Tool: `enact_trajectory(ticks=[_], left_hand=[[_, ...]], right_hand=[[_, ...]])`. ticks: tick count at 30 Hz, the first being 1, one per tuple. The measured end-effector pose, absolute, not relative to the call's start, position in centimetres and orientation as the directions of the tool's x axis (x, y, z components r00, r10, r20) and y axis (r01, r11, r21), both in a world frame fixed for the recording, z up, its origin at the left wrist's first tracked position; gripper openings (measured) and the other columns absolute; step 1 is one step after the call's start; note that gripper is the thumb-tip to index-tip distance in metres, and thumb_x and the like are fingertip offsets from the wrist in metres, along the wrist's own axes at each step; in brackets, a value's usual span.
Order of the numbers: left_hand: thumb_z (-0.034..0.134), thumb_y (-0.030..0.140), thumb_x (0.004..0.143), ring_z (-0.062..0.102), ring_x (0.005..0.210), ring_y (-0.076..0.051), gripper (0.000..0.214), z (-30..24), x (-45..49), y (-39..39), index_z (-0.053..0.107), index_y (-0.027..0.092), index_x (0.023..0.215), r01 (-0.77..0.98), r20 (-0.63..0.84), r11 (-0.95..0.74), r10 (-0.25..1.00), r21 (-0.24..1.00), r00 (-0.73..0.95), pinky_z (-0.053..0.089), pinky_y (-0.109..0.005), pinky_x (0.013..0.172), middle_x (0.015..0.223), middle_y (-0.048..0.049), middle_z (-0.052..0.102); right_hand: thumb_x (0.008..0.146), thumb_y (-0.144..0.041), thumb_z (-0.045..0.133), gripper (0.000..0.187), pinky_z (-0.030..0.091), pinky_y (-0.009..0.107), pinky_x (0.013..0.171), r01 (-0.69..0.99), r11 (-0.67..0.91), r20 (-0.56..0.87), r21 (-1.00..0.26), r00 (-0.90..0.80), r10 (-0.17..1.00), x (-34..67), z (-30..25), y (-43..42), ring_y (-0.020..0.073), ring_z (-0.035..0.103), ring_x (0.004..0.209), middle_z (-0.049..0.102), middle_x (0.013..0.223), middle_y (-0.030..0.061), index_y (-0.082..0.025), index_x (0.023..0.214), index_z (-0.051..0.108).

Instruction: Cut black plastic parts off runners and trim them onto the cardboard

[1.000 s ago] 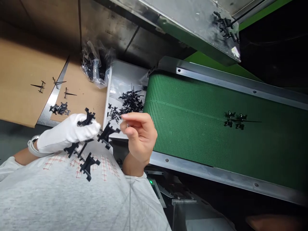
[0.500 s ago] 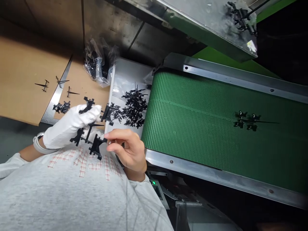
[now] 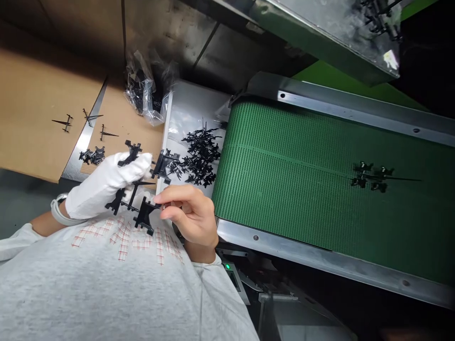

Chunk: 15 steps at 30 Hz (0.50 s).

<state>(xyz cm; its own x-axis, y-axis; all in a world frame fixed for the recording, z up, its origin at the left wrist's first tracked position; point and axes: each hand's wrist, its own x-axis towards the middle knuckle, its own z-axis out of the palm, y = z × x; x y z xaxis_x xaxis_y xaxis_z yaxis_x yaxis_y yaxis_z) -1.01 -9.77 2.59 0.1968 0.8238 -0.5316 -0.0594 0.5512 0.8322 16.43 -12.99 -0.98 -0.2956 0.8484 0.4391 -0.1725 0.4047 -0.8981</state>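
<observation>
My left hand (image 3: 113,177), in a white glove, is closed around the middle of a black plastic sprue with molded parts (image 3: 144,215). Several wide, notched parts stick out from its thin runners on both sides of the glove. My right hand (image 3: 190,213) is bare, thumb and forefinger pinched at the corner of the sprue's lower right part. A small shiny bit shows between those fingertips, too small to name. Just beyond both hands, a pile of black plastic parts (image 3: 201,156) lies in a white tray (image 3: 188,97).
A green conveyor belt (image 3: 284,189) on the right carries another black sprue (image 3: 371,177). On the left, cardboard (image 3: 31,113) holds thin black runners (image 3: 67,123) and a small heap of black parts (image 3: 93,155). A clear plastic bag (image 3: 147,94) stands behind. A metal ledge (image 3: 330,42) overhangs the belt.
The view has shifted slightly, so the belt and ledge sit further right. Both hands and the held sprue keep nearly the same pose.
</observation>
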Motion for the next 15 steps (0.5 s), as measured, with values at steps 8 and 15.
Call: enact_trajectory(ticks=[8, 15], left_hand=[[0.067, 0.042, 0.079, 0.039, 0.051, -0.006, 0.036, 2.5, -1.0, -9.5, 0.048, 0.02, 0.058, 0.032, -0.42, 0.43, 0.859, 0.902, 0.293, 0.035, -0.017, 0.044, 0.055, 0.0062, 0.047], [0.064, 0.05, 0.077, 0.038, 0.051, -0.007, 0.038, 2.6, -1.1, -9.6, 0.047, 0.021, 0.06, 0.095, -0.444, 0.435, 0.86, 0.896, 0.253, 0.034, -0.019, 0.042, 0.056, 0.005, 0.045]], right_hand=[[0.097, -0.047, 0.065, 0.024, 0.059, 0.022, 0.058, -0.048, 0.266, 0.27, -0.963, -0.153, 0.951, 17.0, -1.7, -13.4, 0.0104, 0.069, 0.068, 0.071, 0.095, 0.0006, -0.027, 0.111, 0.064], [0.099, -0.037, 0.065, 0.022, 0.056, 0.019, 0.056, -0.122, 0.319, 0.335, -0.94, -0.143, 0.931, 16.7, -2.4, -13.7, 0.0089, 0.067, 0.071, 0.068, 0.1, -0.0001, -0.031, 0.12, 0.062]])
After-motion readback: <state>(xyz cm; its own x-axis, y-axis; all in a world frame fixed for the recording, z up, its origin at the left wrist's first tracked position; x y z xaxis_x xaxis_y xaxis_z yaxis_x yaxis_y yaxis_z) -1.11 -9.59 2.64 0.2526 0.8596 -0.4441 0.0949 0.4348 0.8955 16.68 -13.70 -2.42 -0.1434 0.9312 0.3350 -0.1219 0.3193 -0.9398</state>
